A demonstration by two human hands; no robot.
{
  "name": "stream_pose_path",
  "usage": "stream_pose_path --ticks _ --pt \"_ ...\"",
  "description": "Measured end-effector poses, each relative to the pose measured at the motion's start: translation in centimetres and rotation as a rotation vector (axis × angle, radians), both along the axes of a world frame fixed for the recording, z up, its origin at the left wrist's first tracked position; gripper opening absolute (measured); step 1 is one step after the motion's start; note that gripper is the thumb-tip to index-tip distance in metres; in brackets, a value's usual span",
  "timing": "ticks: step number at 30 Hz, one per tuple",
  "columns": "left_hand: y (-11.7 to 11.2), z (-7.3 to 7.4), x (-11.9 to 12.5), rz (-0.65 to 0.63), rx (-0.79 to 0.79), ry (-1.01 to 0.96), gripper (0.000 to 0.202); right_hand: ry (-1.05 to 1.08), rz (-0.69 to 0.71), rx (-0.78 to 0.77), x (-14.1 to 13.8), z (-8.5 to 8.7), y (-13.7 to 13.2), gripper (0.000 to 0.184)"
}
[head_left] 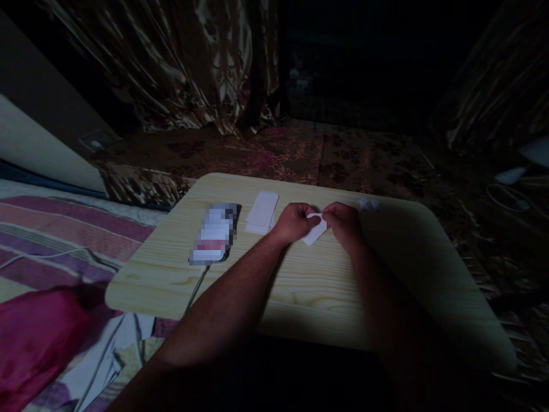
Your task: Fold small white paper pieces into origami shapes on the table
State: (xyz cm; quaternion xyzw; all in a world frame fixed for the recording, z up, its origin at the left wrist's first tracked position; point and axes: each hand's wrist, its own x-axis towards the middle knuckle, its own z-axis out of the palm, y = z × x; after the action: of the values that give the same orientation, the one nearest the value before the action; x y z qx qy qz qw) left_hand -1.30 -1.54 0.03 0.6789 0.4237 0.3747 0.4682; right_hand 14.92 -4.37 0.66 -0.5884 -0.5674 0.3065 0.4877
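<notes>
A small white paper strip (315, 230) is held between both hands just above a pale wooden low table (300, 286). My left hand (295, 222) pinches its left end and my right hand (344, 224) pinches its right end, fingertips nearly meeting. The strip hangs at a tilt below the fingers. A short stack of white paper strips (262, 212) lies on the table just left of my left hand.
A blurred-out phone (214, 233) with a cable lies at the table's left. A tiny white folded piece (369, 203) sits at the far right edge. Striped bedding (55, 246) lies left, patterned curtains (180, 63) and carpet behind; the room is dark.
</notes>
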Motion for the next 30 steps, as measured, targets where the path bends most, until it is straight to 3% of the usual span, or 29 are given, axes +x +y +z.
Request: stream_pose_path --ticks 14,25,30 --pt "-0.19 0.3 0.06 -0.023 -0.055 -0.049 0.027 0.006 0.028 -0.016 -0.11 0.31 -0.19 0.011" --pt "-0.63 0.6 0.52 0.092 -0.116 -0.111 0.025 0.128 -0.039 -0.013 -0.39 0.41 -0.2 0.011" --pt "-0.75 0.8 0.4 0.057 -0.114 -0.085 0.025 0.089 -0.005 -0.025 -0.47 0.72 -0.44 0.012"
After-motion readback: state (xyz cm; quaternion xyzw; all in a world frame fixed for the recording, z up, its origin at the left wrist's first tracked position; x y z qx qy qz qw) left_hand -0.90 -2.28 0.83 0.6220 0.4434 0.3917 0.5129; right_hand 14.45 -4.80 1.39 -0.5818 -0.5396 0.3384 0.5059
